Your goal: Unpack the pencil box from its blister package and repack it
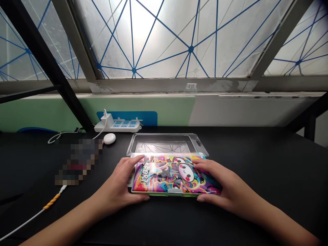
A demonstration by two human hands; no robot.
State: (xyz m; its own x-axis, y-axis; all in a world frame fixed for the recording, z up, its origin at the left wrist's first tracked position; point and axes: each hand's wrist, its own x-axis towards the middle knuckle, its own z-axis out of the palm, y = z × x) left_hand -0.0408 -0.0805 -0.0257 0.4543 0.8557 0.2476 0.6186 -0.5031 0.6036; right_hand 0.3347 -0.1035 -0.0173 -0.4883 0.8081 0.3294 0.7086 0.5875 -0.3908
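Note:
A flat, brightly printed case (166, 175) with a cartoon face and the word SPORT lies on the black table (269, 164) in front of me. My left hand (120, 182) grips its left end, thumb under the near edge and fingers curled over the top. My right hand (222, 186) holds its right end the same way. Just behind the case lies a clear plastic packaging tray (166, 142), apart from both hands.
A white power strip (119, 125) with a plugged-in charger sits at the back left by the wall. A small white oval object (109, 138) lies near it. A blurred item (79, 160) with a white cable (30, 217) lies left. Window frames rise behind the table.

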